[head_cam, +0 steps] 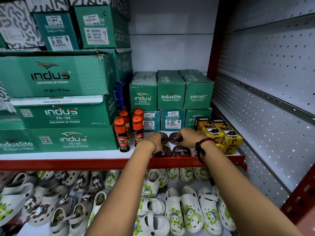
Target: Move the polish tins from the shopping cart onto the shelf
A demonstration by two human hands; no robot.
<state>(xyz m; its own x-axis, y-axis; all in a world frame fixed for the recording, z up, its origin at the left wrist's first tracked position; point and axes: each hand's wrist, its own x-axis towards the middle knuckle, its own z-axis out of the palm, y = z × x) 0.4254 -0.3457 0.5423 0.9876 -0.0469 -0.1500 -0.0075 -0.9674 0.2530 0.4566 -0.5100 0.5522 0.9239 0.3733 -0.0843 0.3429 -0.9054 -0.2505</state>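
Several round dark brown Cherry polish tins lie flat on the white shelf [68,155] with a red front edge. Two stand at the front: one [181,151] with its label readable, one [161,153] partly under my left wrist. Two more sit behind them. My left hand [154,140] rests on the rear left tin [164,137], fingers curled over it. My right hand [186,137] grips the rear right tin [174,138] on the shelf surface. The shopping cart is out of view.
Orange-capped Kiwi liquid polish bottles [121,133] stand just left of the tins. Yellow Venus boxes [219,132] lie to the right. Green Indus shoe boxes [171,99] are stacked behind and at left. White clogs [173,212] fill the lower shelf. A perforated panel [265,92] closes the right side.
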